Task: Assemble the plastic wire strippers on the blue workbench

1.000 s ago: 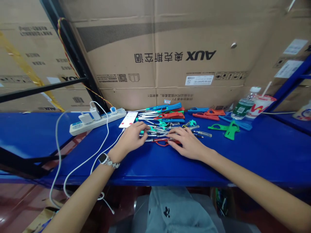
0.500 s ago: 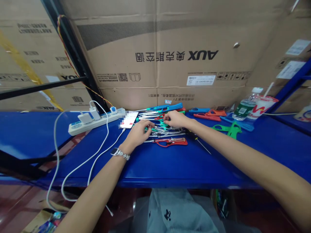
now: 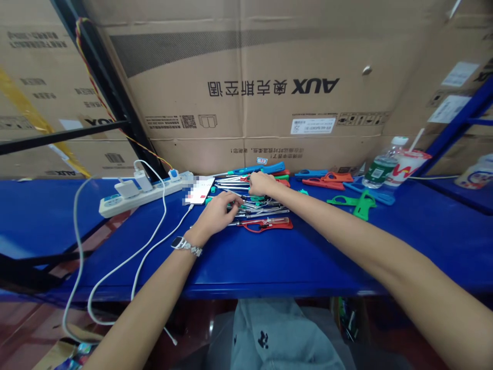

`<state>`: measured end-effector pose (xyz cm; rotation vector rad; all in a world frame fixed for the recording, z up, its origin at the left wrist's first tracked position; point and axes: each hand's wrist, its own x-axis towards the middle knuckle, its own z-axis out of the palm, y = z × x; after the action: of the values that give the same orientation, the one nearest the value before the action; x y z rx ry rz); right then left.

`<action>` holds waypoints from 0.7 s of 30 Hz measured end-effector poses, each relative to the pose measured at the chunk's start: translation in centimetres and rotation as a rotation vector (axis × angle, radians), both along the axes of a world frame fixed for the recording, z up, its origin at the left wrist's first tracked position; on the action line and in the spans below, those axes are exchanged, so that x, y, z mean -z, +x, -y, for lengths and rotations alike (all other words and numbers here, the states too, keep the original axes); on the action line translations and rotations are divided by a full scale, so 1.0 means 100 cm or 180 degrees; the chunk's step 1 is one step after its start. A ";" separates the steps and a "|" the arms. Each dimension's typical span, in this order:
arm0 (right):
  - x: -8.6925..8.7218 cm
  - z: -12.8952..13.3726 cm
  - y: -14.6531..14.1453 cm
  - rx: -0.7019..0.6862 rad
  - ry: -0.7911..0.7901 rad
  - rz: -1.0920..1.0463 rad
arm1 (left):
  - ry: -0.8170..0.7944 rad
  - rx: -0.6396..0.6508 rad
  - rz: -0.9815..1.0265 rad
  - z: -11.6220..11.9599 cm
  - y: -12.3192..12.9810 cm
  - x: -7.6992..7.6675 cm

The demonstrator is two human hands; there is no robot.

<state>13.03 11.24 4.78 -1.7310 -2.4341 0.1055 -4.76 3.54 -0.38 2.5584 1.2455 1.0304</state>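
Note:
My left hand [image 3: 219, 211] rests at the left side of a heap of metal lighter tubes [image 3: 265, 211], fingers bent and thumb close to the fingertips. What it may be pinching is too small to make out. Over the heap's back part, my right hand [image 3: 262, 185] points down with curled fingers, next to small green plastic pieces [image 3: 257, 198]. Its fingertips are partly hidden. In front of the heap lies a red long-nosed lighter [image 3: 271, 224] with its inside showing. A blue lighter [image 3: 265, 168] lies behind.
Green handle shells [image 3: 362, 204], red shells [image 3: 331, 179] and blue shells [image 3: 372, 193] lie to the right. A water bottle [image 3: 379, 169] and a paper cup [image 3: 406, 167] stand beyond. On the left are a power strip [image 3: 154, 198], white cables and a phone-like device [image 3: 201, 190]. Cardboard [image 3: 246, 61] rises behind.
My right hand has shifted slightly left and away from me over the heap. The screwdriver seen earlier is now hidden by my right forearm. My left hand stays nearly in place.

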 end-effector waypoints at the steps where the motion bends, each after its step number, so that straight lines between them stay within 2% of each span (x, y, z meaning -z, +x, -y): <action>1: -0.001 0.001 0.002 0.0010 0.0016 -0.0051 | 0.0019 -0.0016 0.0031 0.000 0.000 0.000; 10: -0.007 0.020 0.026 -0.0132 0.0382 -0.0506 | 0.0176 0.0002 0.0297 0.006 0.006 -0.007; 17: 0.006 0.009 0.028 -0.0306 -0.0039 -0.0224 | 0.0048 -0.0180 0.0282 0.002 0.002 -0.003; 21: 0.005 0.000 0.024 -0.0351 -0.0084 -0.0056 | -0.0002 -0.0162 0.0252 0.000 0.001 -0.001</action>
<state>15.41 11.23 4.26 -1.5987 -2.5258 0.1655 -4.70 3.54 -0.32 2.4713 1.2965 1.1294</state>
